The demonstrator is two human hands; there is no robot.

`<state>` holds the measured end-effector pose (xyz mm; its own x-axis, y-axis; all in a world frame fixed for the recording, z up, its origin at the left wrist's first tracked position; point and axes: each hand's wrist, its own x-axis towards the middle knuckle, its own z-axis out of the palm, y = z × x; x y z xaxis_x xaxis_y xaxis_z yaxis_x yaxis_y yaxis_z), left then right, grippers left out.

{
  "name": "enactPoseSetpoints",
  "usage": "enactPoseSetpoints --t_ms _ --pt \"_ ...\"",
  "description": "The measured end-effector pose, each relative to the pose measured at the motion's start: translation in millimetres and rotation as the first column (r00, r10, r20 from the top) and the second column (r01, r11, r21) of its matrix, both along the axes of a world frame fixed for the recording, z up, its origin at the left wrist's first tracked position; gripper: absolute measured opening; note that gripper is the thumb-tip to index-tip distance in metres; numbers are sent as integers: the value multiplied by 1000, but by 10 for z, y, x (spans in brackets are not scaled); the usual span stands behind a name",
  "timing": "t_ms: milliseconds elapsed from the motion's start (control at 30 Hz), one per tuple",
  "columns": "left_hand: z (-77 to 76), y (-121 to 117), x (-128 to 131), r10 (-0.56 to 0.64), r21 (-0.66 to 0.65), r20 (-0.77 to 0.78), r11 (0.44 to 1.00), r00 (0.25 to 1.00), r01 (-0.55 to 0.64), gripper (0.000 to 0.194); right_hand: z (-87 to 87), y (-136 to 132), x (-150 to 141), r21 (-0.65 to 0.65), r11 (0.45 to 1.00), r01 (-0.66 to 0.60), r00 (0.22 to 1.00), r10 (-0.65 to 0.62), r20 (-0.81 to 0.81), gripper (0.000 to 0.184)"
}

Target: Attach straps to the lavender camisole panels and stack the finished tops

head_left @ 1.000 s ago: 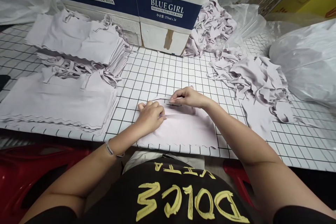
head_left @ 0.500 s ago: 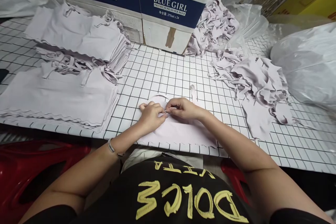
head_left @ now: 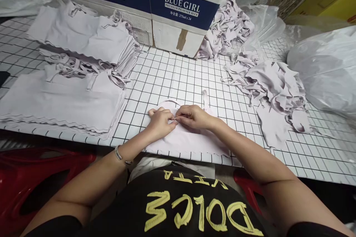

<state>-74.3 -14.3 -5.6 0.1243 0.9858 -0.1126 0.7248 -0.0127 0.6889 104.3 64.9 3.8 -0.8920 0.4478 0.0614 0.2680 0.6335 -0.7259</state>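
A pale pink strappy top, like a camisole [head_left: 191, 142], lies flat at the table's front edge under both hands. My left hand [head_left: 160, 123] is closed on the top, its thumb and finger pinching a small bit of the fabric near the upper edge. Opposite it, the fingertips of my right hand [head_left: 196, 116] pinch the same spot, almost touching the left ones. What exactly sits between the fingertips is mostly hidden. A thin strap [head_left: 205, 100] sticks up from the top beyond my right hand.
On the left, stacks of similar tops [head_left: 63, 100] lie with straps bunched together. A Blue Girl beer carton [head_left: 178, 39] stands at the back. Loose pale pieces [head_left: 275, 81] are heaped at right beside a clear plastic bag [head_left: 328, 66]. Red stools [head_left: 16, 177] are below the table [head_left: 178, 70].
The fingertips of my right hand have closed in over the pinched spot, and the small pale loop there shows less. The top has stayed in place.
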Motion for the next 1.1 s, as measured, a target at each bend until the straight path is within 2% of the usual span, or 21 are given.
enactPoseSetpoints --t_ms 233,333,400,467,567,633,733,800,867,1000,1100 --pt "5 -4 11 9 -16 30 1000 1000 -9 15 51 -26 36 92 995 -49 994 40 105 17" --pt "-8 -13 1 -12 0 4 1000 1000 12 14 198 58 24 69 991 -118 956 94 279 16" --pt "-18 -18 -24 -59 17 -44 998 997 60 13 347 205 -46 -3 990 -139 884 125 450 15" --pt "-12 -12 -57 -118 10 -100 993 988 120 16 504 416 -184 -56 991 -125 810 135 570 23" --pt "39 30 -95 -182 -37 -168 983 969 179 25 678 759 -491 -38 993 -115 789 114 604 33" --pt "88 72 -105 -213 -73 -207 977 955 202 27 721 936 -720 -31 993 -116 782 110 613 36" --pt "152 120 -124 -263 -112 -258 964 930 241 31 671 1089 -996 -21 995 -99 765 89 637 40" --pt "177 125 -156 -280 -119 -289 959 915 255 37 587 1144 -1072 21 996 -87 795 57 604 41" --pt "189 106 -200 -282 -117 -306 959 909 258 42 492 1188 -1044 34 997 -65 839 36 543 41" --pt "188 33 -276 -275 -72 -303 961 912 267 41 308 1265 -853 -60 998 -8 882 35 470 33" --pt "175 -25 -304 -247 -29 -345 967 905 253 34 195 1280 -857 -20 989 145 896 -122 428 34"
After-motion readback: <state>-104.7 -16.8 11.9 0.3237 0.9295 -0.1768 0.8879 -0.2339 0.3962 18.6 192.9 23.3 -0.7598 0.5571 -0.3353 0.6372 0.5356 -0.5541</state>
